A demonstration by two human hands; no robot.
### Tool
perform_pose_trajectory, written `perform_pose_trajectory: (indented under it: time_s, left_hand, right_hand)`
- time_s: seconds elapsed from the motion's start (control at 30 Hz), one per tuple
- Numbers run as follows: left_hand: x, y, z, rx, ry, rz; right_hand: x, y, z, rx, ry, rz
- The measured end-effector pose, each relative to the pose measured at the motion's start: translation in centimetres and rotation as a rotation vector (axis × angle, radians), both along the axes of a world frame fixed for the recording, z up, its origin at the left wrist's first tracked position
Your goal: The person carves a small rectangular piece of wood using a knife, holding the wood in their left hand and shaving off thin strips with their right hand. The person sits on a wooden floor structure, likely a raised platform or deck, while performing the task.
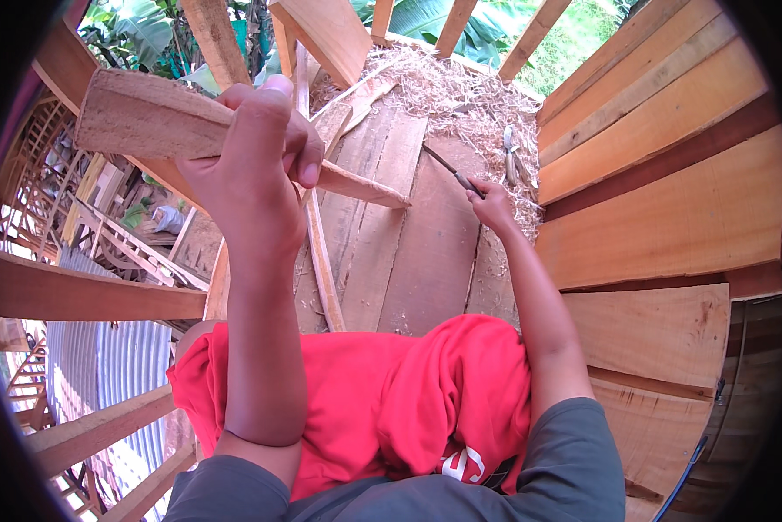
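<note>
Two grasps I see: left hand (256, 161) clenches the wooden wedge (191, 130), its axis pointing four o'clock; right hand (493, 204) grips a thin tool (452, 171).

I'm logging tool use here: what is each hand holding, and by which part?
The left hand grips a wooden mallet by its tapered handle. The right hand holds a thin metal chisel at its lower end.

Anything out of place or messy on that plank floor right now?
Wood shavings lie heaped across the far end of the plank floor, with a loose tool half buried in them. Otherwise nothing stands out.
</note>
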State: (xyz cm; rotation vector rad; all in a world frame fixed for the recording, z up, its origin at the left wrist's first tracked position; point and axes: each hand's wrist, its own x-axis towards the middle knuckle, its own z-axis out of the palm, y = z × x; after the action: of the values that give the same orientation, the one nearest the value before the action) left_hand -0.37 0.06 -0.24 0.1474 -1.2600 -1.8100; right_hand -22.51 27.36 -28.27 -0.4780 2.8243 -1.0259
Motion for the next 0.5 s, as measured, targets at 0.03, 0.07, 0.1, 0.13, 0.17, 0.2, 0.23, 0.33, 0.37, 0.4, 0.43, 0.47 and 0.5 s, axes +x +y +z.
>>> perform_pose_trajectory:
  time_s: [0.03, 0.07, 0.1, 0.13, 0.17, 0.2, 0.23, 0.33, 0.37, 0.4, 0.43, 0.47, 0.5]
  left_hand:
    - [0.0, 0.0, 0.0, -0.001, 0.001, -0.002]
    - [0.0, 0.0, 0.0, -0.002, 0.002, -0.004]
    - [-0.1, -0.1, -0.1, -0.004, 0.003, -0.005]
    - [-0.1, -0.2, -0.1, -0.006, 0.003, -0.006]
    - [-0.1, -0.2, -0.2, -0.009, 0.004, -0.007]
    - [-0.1, -0.1, -0.1, -0.004, 0.006, -0.011]
    - [0.0, -0.1, -0.1, -0.003, 0.006, -0.009]
    - [0.2, 0.3, 0.3, -0.005, -0.009, 0.002]
    - [0.3, 0.3, 0.5, -0.007, -0.017, 0.008]
    - [0.2, 0.2, 0.3, 0.024, 0.022, -0.011]
    - [0.0, 0.1, 0.0, 0.055, 0.062, -0.029]
    - [-0.1, 0.0, -0.2, 0.086, 0.101, -0.047]
    - [-0.1, 0.0, -0.2, 0.086, 0.103, -0.05]
  right_hand:
    - [0.2, -0.2, 0.2, -0.016, -0.095, -0.02]
    - [0.3, -0.3, 0.6, -0.032, -0.19, -0.04]
    - [0.5, -0.5, 1.1, -0.047, -0.285, -0.059]
    - [0.6, -0.8, 1.6, -0.145, -0.391, -0.083]
    - [0.7, -1.2, 2.2, -0.244, -0.496, -0.106]
    - [0.7, -1.4, 2.9, -0.343, -0.598, -0.133]
    - [0.9, -2.1, 4.0, -0.363, -0.644, -0.152]
    - [1.2, -3.9, 5.7, -0.424, -0.732, -0.187]
    - [1.4, -4.5, 5.7, -0.442, -0.73, -0.184]
    - [1.5, -4.7, 5.5, -0.456, -0.728, -0.186]
    - [1.4, -5.0, 4.8, -0.465, -0.72, -0.175]
    - [1.2, -5.2, 3.9, -0.474, -0.711, -0.165]
    - [1.1, -5.5, 2.9, -0.484, -0.704, -0.151]
